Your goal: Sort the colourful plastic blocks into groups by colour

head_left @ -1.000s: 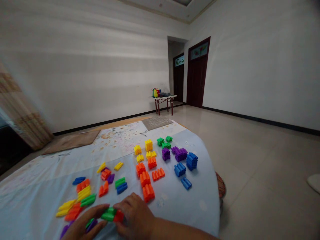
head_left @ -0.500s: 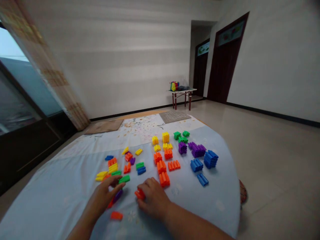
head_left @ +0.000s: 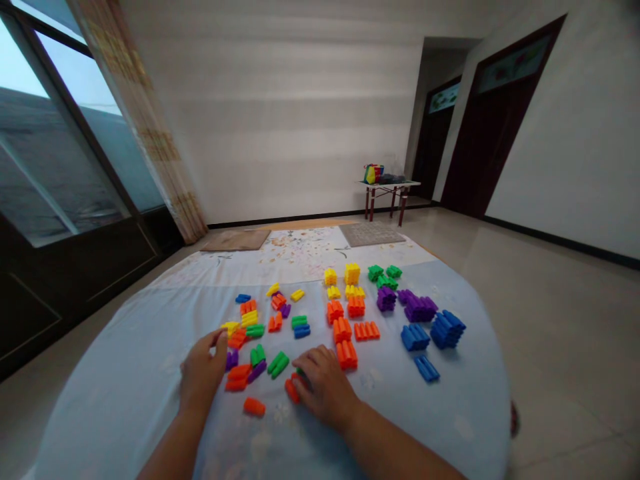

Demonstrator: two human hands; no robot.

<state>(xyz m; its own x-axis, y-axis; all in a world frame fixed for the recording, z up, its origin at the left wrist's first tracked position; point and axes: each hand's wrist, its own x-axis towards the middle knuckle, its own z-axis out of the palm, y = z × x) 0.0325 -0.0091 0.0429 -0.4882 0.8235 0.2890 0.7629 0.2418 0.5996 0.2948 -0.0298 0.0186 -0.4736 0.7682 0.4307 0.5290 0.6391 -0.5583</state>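
Observation:
My left hand [head_left: 203, 373] is at the left edge of a loose cluster of ridged plastic building blocks, fingertips beside a yellow block [head_left: 231, 328]. Its thumb and fingers are apart, and no block shows between them. Under the fingers of my right hand [head_left: 327, 387] an orange block [head_left: 292, 388] is gripped, partly covered by them. A bit of green also shows beneath those fingers. Between the hands lie a green block [head_left: 278, 365], a purple block [head_left: 257, 371] and orange blocks [head_left: 238, 377]. A single orange block [head_left: 255, 407] lies closer to me.
To the right stand colour-grouped stacks: orange [head_left: 347, 355], yellow [head_left: 352, 273], green [head_left: 387, 282], purple [head_left: 420, 308] and blue [head_left: 447, 329]. A pale blue cloth [head_left: 400, 427] covers the round-edged table. A small side table [head_left: 390, 185] stands by the far wall.
My left hand has moved left, away from the green block, which now lies on the cloth. My right hand has drawn slightly nearer me with the orange block. The view has shifted.

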